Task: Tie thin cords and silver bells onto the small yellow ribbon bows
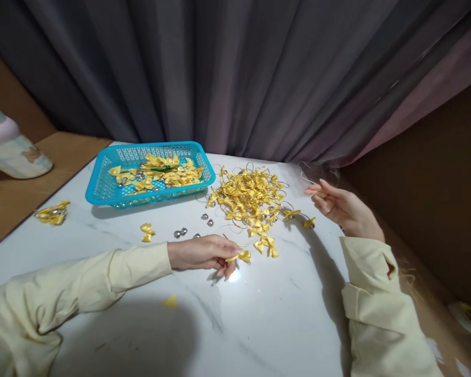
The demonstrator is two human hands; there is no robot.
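Observation:
My left hand is closed, pinching a yellow satin bow between thumb and finger just above the white tabletop. Out to the right, my right hand is raised with its fingertips pressed together; whatever lies between them is too thin to make out. Just beyond those fingertips is a clear plastic bag. Between the hands and farther back lies a heap of yellow bows with thin cord loops and silvery bells. Loose silvery bells and a single bow lie behind my left forearm.
A blue plastic basket holding bows and bells stands at the back left. Another small bunch of bows lies at the left edge. A patterned tumbler stands on a brown surface. Dark curtains hang behind the table.

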